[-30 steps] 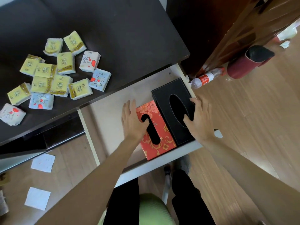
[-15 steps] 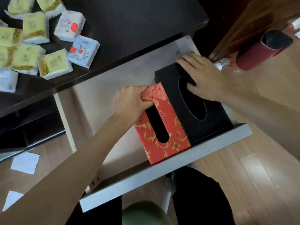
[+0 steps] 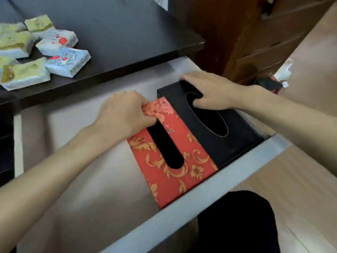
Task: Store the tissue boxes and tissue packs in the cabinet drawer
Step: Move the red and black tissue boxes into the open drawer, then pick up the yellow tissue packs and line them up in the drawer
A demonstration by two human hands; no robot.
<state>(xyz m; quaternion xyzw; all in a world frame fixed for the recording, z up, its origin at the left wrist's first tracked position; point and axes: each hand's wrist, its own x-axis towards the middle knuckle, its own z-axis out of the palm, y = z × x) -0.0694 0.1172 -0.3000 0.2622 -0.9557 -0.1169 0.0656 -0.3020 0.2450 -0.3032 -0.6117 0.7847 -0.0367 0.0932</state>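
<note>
Wooden flooring runs beyond the open white drawer (image 3: 209, 196), whose right end holds two tissue boxes touching side by side. Against the black tissue box (image 3: 235, 141), on its left, lies the red floral tissue box (image 3: 184, 170), its far end gripped by the curled left hand (image 3: 124, 112). Flat on the black box's far end rests the right hand (image 3: 215, 92), fingers spread. Behind that box, the dark cabinet top (image 3: 127, 33) carries tissue packs (image 3: 68, 60).

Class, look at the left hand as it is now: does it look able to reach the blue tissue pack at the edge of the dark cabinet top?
Probably yes. The left hand grips the red tissue box, so it must let go first; nothing stands between it and the blue tissue pack on the cabinet top.
</note>
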